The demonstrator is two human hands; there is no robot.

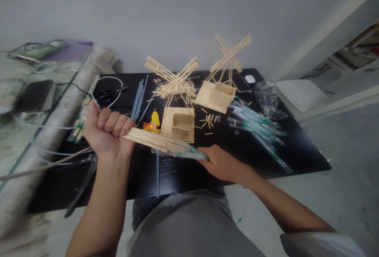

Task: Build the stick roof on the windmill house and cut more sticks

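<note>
My left hand (pixel 111 130) is wrapped round one end of a bundle of thin wooden sticks (pixel 148 138). The bundle's other end is still inside a clear plastic wrapper (pixel 192 152) with green print. My right hand (pixel 220 162) grips the wrapper's far end. Behind the bundle, a yellow glue gun (pixel 153 122) lies on the black table (pixel 183 172). Close to it stands a stick-built windmill model (pixel 177 79) with a square base and a small open box. A second windmill model (pixel 220 93) stands further back on the right.
Wrapped stick packs (pixel 260 124) and crumpled clear plastic (pixel 271 101) lie on the right. Glue sticks (pixel 139 99), black-handled pliers (pixel 108 96) and a white cable (pixel 118 80) are at the left. Scissors (pixel 81 188) overhang the front left edge. Short stick offcuts (pixel 209 120) are scattered mid-table.
</note>
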